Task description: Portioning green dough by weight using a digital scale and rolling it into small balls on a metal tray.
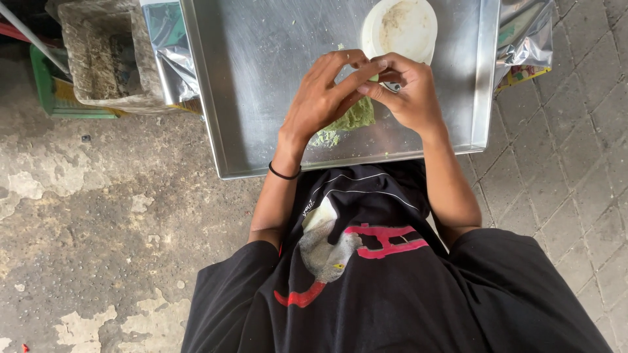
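Green lump (354, 116) under hands | left grip (325, 91), right grip (405, 88) pinching green bit (373, 78)

The floor (98, 216) is stained, cracked concrete on the left and grey paving bricks (575, 150) on the right, under soft daylight, with a dirty stone-like trough (108, 55) nearby.

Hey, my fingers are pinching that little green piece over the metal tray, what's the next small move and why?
Probably lower the green piece onto the green pile directly beneath. Both the left hand and right hand pinch it above the metal tray, and the white bowl beside them holds only crumbs.
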